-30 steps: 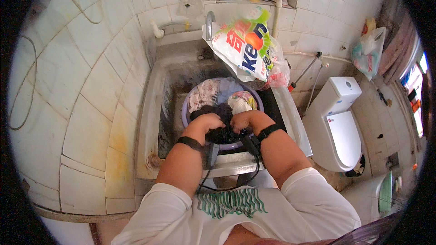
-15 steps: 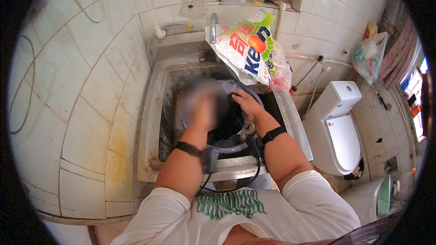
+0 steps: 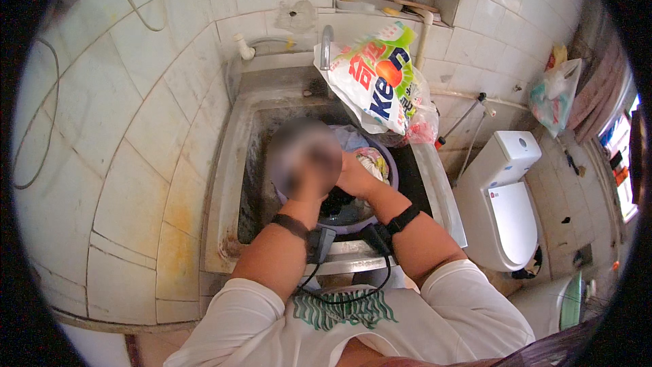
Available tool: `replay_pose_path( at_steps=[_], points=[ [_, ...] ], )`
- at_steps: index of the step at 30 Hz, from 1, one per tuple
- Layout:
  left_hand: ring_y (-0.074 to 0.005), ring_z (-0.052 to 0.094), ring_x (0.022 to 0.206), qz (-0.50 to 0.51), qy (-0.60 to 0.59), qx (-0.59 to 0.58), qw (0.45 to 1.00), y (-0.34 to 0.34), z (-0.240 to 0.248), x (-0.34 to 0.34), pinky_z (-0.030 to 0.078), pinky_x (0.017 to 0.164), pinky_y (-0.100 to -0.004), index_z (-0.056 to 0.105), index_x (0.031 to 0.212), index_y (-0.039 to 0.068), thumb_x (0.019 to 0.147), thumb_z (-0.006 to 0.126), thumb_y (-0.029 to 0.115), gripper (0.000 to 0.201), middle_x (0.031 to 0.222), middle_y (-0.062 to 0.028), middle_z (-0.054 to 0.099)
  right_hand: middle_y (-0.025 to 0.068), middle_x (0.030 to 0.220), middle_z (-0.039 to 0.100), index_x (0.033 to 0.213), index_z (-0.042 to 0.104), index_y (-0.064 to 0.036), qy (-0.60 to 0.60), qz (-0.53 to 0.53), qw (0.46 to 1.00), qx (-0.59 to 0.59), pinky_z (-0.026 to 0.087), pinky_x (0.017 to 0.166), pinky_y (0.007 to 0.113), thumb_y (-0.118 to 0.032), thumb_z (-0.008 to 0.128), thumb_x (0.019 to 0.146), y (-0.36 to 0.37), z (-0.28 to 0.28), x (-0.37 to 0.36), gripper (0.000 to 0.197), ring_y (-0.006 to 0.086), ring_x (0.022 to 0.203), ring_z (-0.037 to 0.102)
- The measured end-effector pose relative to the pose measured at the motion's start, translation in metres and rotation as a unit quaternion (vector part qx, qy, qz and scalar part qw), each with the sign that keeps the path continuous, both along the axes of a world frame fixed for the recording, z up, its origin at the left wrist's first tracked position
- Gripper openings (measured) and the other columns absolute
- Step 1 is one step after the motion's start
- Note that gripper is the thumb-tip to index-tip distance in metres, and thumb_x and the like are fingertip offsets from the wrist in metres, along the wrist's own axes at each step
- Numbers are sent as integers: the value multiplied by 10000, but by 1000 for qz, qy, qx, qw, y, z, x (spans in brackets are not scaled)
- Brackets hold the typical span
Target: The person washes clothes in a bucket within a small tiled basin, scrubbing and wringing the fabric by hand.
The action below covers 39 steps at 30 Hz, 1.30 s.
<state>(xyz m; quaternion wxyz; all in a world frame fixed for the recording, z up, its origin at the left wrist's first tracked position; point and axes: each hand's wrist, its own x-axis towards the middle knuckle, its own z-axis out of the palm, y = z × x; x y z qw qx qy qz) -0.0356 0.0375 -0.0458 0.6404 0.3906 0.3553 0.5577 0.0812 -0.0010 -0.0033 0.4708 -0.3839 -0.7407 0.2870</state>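
My left hand (image 3: 305, 173) is over the left side of a purple basin (image 3: 367, 225), its fingers lost in a blurred patch. Against it, my right hand (image 3: 352, 175) is closed on a dark cloth (image 3: 335, 198) that hangs between the hands into the basin. The right fingertips run into the same blur. Around them in the basin lie a pale bluish cloth (image 3: 348, 138) and a patterned, colourful cloth (image 3: 372, 162). Greyish water (image 3: 346, 215) shows near the basin's front edge.
The basin stands in a worn stone sink (image 3: 221, 217) below a metal tap (image 3: 327, 44). A printed white and green plastic bag (image 3: 377, 81) rests on the sink's back right corner. To the right stands a white toilet (image 3: 511, 217). A tiled wall (image 3: 149, 136) rises at left.
My right hand has moved left and toward me, up against my left hand. The dark cloth has shifted left with it, uncovering the patterned cloth and more water. The view has shifted slightly.
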Motion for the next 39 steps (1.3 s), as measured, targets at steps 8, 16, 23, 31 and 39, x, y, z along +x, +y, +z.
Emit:
replay_pose_path(
  at_steps=[8,16,23,31,39],
  points=[
    [-275,558,998,-65,-50,-223,971,-11,6,28,422,895,-440,531,1169,86,863,511,384,428,1162,-117,561,286,838,595,969,566,14,-170,-284,939,-94,453,719,483,-352,523,881,10,-9,30,379,433,844,581],
    [-285,576,943,-14,-83,-187,979,-11,7,29,462,830,-438,556,1127,78,840,542,438,461,1054,-92,606,252,850,594,951,567,12,-103,-204,968,-104,448,722,445,-277,499,901,11,-17,26,301,412,831,579],
    [-265,611,876,-95,-212,-229,945,-9,-9,19,500,776,-425,576,1017,76,890,476,339,309,983,-114,620,259,860,592,879,585,8,-54,-112,992,-15,445,720,451,-291,535,871,-15,26,-5,303,427,813,572],
    [-240,606,915,-180,-59,-277,942,-43,57,35,473,792,-365,563,1095,34,880,506,432,455,1017,-108,622,263,816,588,853,578,-2,-121,-282,950,-57,429,706,498,-323,508,885,-4,12,25,331,455,809,554],
    [-252,595,920,-132,-143,-220,956,-31,32,18,488,807,-402,573,1047,79,895,443,408,385,1031,-105,614,236,799,602,818,563,-14,-154,-104,983,4,459,650,492,-326,537,854,-32,44,-9,315,442,746,575]
  ],
)
